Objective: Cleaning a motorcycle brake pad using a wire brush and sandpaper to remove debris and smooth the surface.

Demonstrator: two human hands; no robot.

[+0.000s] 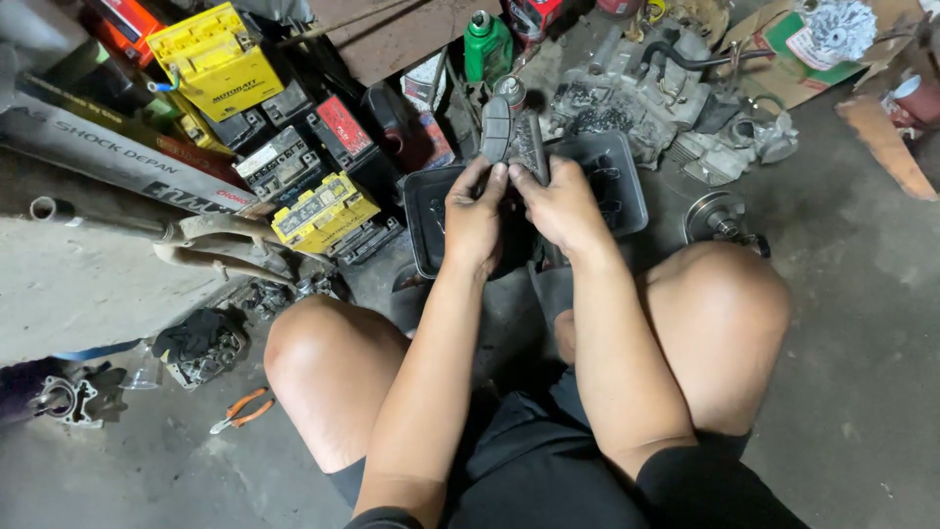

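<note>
You're squatting on the concrete floor [842, 323] with both hands up in front of your knees, working on a pair of grey brake pads [511, 132]. Your left hand [474, 217] is curling closed around the lower end of the pads, fingertips pinching right at the bottom edge. Your right hand [560, 204] is doing the same from the other side, thumb and fingers wrapping tight on the darker pad, so both hands are gripping the same part and touching each other at the fingertips. The pads are standing upright above your knuckles, side by side.

Right underneath your hands a black plastic tray [621, 174] is sitting on the floor, and you're holding the pads over it. Just beyond the tray an oily engine block [636, 93] is lying there, with a green oil bottle [487, 44] standing to its left. Off on your left side a pile of old batteries is stacking up, including a yellow battery [217, 61] at the top and another yellow-topped one [323, 208] closer to the tray. Orange-handled pliers [242, 409] are lying on the floor beside your left knee.
</note>
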